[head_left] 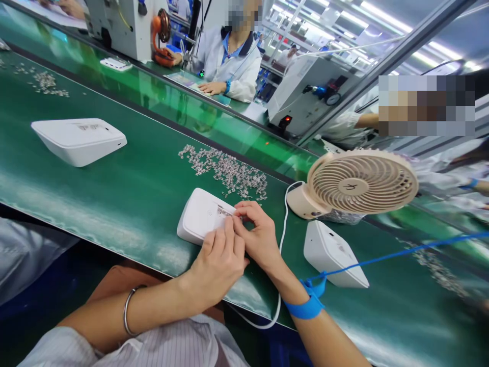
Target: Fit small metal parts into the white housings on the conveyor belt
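Centre frame: both hands together on the flat white plastic housing lying on the green conveyor belt near its front edge, left hand pressing fingers flat on the housing's near right edge, right hand pinching at the slot area on top, whatever it pinches too small to tell. Pile of small silver metal clips just behind the housing; beige round desk fan to the right with a second white housing below it, a third white housing at left, blue wrist strap on the right wrist
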Demonstrator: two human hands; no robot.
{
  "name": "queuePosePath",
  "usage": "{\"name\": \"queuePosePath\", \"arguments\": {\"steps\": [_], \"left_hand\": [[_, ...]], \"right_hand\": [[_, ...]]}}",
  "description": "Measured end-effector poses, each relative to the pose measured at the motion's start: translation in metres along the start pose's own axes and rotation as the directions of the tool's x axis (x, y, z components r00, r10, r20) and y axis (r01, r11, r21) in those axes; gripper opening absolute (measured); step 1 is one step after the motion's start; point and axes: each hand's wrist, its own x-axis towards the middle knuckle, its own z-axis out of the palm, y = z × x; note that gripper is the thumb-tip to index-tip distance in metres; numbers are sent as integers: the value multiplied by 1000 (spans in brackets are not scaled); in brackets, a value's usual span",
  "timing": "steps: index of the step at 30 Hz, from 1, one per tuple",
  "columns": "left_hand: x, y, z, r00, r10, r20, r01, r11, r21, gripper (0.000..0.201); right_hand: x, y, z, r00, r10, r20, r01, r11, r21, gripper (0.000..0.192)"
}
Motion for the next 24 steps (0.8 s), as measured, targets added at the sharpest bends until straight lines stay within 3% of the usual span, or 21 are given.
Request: {"name": "queuePosePath", "arguments": {"steps": [11, 24], "left_hand": [[1, -1, -1, 1000, -16, 24, 15, 1000, 3, 35], [-1, -2, -1, 1000, 5, 12, -5, 1000, 26, 35]], "right_hand": [[-13, -4, -10, 998, 41, 37, -42, 998, 42, 18], [-18, 2, -13, 987, -83, 136, 98, 990, -105, 23]]}}
